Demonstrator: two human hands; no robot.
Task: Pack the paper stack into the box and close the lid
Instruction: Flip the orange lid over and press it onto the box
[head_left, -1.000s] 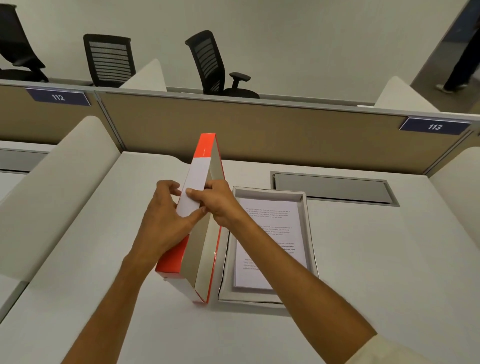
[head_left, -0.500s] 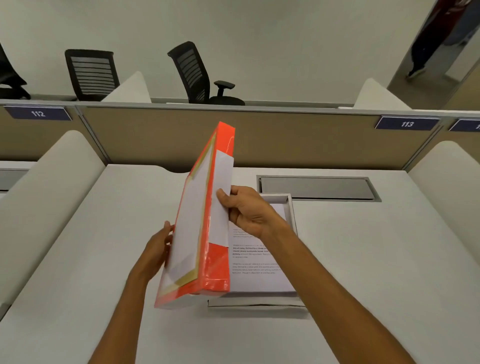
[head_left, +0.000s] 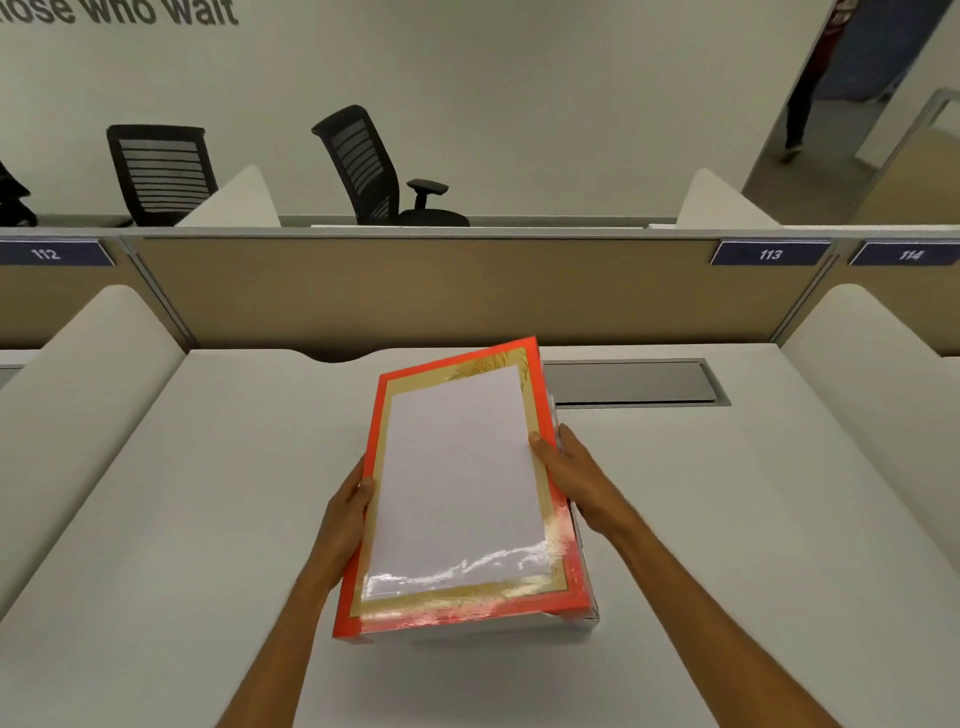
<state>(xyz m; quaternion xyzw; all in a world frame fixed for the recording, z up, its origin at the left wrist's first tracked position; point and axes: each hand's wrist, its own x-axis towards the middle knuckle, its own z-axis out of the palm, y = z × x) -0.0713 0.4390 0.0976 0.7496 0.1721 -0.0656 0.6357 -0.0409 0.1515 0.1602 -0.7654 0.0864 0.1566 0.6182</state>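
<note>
Over the grey cardboard box (head_left: 582, 621) mid-desk, we've swung the orange glossy lid (head_left: 462, 499) flat, left hand (head_left: 347, 512) and right hand (head_left: 571, 470) gripping its sides; seating remains.

This is an open-plan office, at one seat in a row of shared desks. The pale desk (head_left: 208, 519) under the held lid (head_left: 457, 493) has rounded white side dividers (head_left: 88, 374) to the left and right of the grip. Beyond the grip stands a tan partition (head_left: 415, 291) carrying small dark number plates: 112 (head_left: 47, 253) far left, 113 (head_left: 770, 254) and 114 (head_left: 910, 254) to the right. Just past the lid's far right corner, a grey cable hatch (head_left: 631, 382) is set flush into the desk. Behind the partition are black mesh-backed swivel chairs (head_left: 363, 166), and large dark lettering (head_left: 119, 10) runs along the plain wall above.
</note>
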